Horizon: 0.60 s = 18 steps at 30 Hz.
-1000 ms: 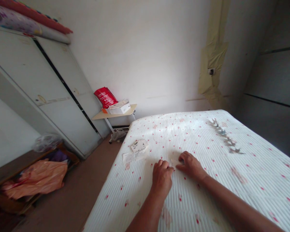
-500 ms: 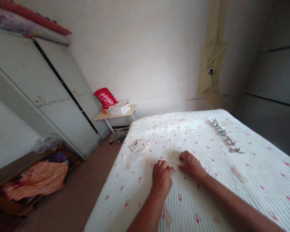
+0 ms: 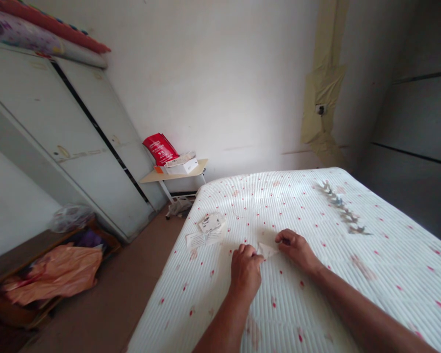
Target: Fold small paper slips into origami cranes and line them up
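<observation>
A small pale piece of paper (image 3: 267,250), folded to a roughly triangular shape, lies on the bed between my hands. My left hand (image 3: 247,267) is closed, its thumb and fingers pinching the paper's left end. At the right tip of the paper, my right hand (image 3: 297,249) has its thumb and fingertips closed, with the other fingers curled. Further left are a stack of cut paper pieces (image 3: 212,223) and a printed paper strip (image 3: 202,239). Several folded paper birds (image 3: 341,206) stand in a slanting row on the right.
A white quilted bed cover (image 3: 279,314) with red specks lies under everything. Beyond its far left corner, a small table (image 3: 196,169) bears a red bag (image 3: 160,148) and a white box (image 3: 183,166). An orange plastic bag (image 3: 59,272) lies on a low wooden shelf by the cabinet (image 3: 91,142).
My right hand has shifted slightly right, and more of the paper shows between the hands. My left hand stays almost where it was.
</observation>
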{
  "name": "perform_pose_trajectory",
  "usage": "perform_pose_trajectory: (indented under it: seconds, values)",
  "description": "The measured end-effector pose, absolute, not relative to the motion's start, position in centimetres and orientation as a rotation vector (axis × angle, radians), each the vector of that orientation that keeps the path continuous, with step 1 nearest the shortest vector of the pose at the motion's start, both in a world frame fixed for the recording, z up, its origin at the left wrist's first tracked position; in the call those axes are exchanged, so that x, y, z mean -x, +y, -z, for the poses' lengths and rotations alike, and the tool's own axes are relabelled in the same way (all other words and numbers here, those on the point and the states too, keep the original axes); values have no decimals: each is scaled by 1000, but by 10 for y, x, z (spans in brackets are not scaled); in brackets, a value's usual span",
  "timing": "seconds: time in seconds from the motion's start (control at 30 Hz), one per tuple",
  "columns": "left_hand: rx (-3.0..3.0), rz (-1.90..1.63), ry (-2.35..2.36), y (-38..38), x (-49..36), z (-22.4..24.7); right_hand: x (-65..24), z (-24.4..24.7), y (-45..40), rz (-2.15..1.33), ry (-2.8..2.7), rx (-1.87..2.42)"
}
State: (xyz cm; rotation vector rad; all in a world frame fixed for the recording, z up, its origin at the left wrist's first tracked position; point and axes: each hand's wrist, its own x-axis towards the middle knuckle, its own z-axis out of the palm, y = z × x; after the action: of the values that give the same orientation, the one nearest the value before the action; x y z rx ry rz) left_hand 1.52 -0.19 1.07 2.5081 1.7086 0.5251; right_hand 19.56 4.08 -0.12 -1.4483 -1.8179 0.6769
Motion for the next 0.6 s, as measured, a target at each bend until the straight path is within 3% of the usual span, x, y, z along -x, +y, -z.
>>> perform_pose_trajectory:
  seconds: [0.1,0.37,0.6]
  values:
    - [-2436,-576,1746,-1,-16,-10,-191,1,35,-763,-1890,1335]
    - [-2145,-666,1920,10,-25,-7,-180,-3,35,-568,-2107,1532]
    - [-2074,-553,2075,11,-34,-14,-180,1,37,-536,-2132,1522]
